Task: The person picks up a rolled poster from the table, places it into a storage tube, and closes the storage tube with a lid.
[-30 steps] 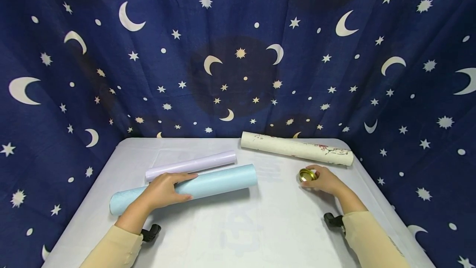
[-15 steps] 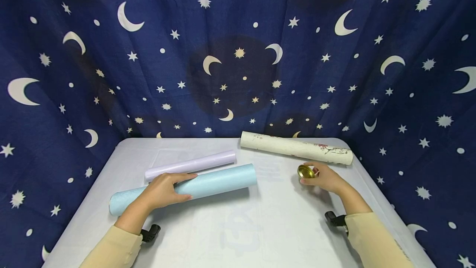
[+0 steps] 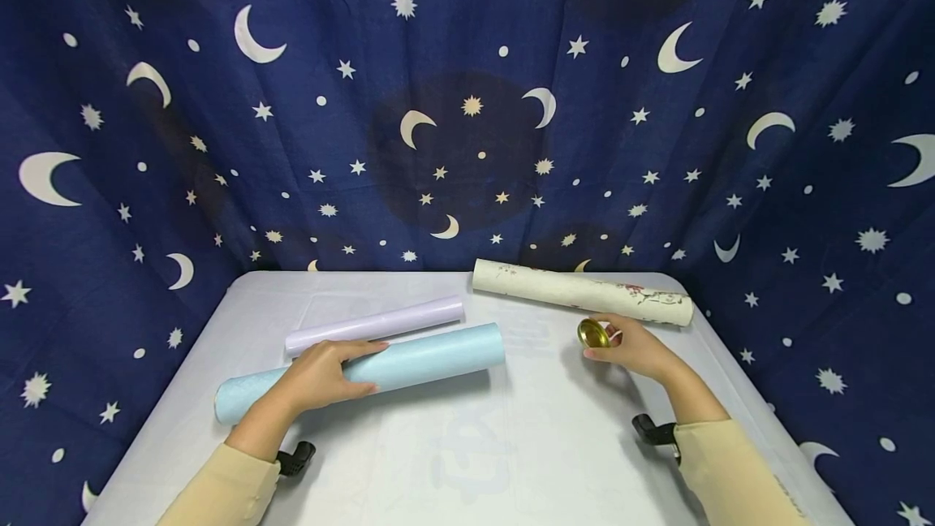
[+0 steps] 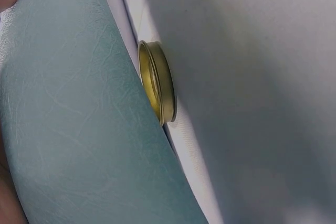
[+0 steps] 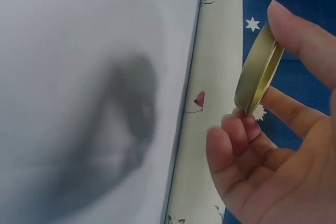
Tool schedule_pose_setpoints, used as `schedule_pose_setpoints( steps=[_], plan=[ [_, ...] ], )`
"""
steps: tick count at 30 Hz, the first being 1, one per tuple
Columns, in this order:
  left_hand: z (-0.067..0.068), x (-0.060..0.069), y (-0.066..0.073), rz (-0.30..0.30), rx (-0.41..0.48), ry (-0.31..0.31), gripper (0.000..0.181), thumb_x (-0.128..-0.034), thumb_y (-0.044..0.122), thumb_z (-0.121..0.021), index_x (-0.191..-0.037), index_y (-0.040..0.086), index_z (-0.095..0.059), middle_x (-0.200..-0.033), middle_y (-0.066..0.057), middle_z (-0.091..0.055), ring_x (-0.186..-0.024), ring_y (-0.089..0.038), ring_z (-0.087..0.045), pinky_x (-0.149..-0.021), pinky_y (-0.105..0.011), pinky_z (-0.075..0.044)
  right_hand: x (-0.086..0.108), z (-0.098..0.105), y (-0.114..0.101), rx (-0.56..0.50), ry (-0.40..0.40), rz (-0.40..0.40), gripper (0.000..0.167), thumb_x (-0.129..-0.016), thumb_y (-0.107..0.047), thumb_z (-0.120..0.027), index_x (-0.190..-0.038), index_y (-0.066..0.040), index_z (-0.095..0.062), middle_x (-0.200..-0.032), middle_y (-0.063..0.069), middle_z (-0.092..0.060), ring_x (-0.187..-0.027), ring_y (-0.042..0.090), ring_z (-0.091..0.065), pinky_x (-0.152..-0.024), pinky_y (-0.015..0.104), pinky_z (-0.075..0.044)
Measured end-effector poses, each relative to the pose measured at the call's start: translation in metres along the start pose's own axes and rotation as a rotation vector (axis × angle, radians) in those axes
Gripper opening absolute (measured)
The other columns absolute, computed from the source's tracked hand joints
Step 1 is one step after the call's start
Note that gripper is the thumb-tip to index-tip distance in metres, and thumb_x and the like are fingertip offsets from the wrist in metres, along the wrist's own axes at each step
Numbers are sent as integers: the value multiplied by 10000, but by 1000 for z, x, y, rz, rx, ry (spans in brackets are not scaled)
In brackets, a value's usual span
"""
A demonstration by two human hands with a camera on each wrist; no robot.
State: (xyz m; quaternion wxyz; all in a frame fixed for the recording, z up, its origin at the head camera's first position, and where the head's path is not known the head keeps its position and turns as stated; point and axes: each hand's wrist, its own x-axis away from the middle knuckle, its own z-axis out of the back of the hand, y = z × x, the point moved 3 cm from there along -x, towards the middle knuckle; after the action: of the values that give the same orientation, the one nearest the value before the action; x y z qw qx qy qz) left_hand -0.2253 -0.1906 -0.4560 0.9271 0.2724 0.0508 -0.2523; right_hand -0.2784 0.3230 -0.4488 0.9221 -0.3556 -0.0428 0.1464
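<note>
My left hand grips a thick light blue roll from above, fingers and thumb spread across it. The roll slants over the front left of the table, with a shadow beneath. In the left wrist view, a gold ring-shaped piece stands at the edge of the blue roll, which partly hides it; the head view does not show it. My right hand pinches a shallow round gold lid by its rim. In the right wrist view, the lid is tilted, held between thumb and fingers above the table.
Behind the blue roll lies a thinner lavender roll. A cream roll with a blossom print lies along the back right edge of the white-covered table. A dark blue curtain with moons and stars surrounds the table.
My right hand has raised the gold lid slightly and moved it a little left, tilting it more upright. The left hand and the blue roll have stayed in place.
</note>
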Motion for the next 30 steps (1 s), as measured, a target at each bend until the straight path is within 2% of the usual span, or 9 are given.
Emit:
schedule_pose_setpoints(
  steps=[7, 13, 19, 26, 30],
  plan=[
    [-2, 0, -2, 5, 0, -6, 653, -740, 498, -862, -1342, 372, -645, -1299, 147, -647, -1172, -190, -627, -932, -454, -524, -1, -2, -10, -40, 18, 17, 661, -852, -234, -819, -1398, -4, -527, -1077, 148, -611, -862, 240, -571, -707, 327, -498],
    [-1, 1, -1, -1, 5, -4, 641, -744, 496, -860, -1337, 403, -637, -1295, 156, -645, -1168, -189, -628, -934, -447, -522, -2, -4, -20, -65, 25, 56, 671, -841, -192, -826, -1409, -1, -523, -1122, 172, -607, -860, 246, -575, -684, 297, -510],
    [-1, 0, 0, -17, 2, -4, 639, -756, 495, -852, -1346, 388, -633, -1301, 155, -641, -1171, -187, -627, -935, -445, -525, -3, -6, -28, -103, 18, 36, 681, -833, -171, -830, -1414, -1, -516, -1184, 191, -584, -857, 252, -580, -667, 298, -512],
    [-2, 1, -1, -35, 2, -2, 646, -754, 480, -860, -1346, 323, -651, -1300, 135, -648, -1176, -202, -628, -945, -454, -524, -5, -11, -34, -119, 11, 36, 688, -838, -162, -828, -1423, -2, -503, -1231, 208, -579, -935, 271, -609, -726, 299, -540],
    [-3, 1, -1, -30, 1, 1, 641, -750, 488, -860, -1340, 351, -650, -1296, 142, -649, -1185, -201, -623, -952, -455, -520, -5, -15, -38, -166, -5, 51, 705, -843, -140, -823, -1434, 27, -476, -1263, 234, -561, -990, 305, -609, -782, 292, -553]
  ],
)
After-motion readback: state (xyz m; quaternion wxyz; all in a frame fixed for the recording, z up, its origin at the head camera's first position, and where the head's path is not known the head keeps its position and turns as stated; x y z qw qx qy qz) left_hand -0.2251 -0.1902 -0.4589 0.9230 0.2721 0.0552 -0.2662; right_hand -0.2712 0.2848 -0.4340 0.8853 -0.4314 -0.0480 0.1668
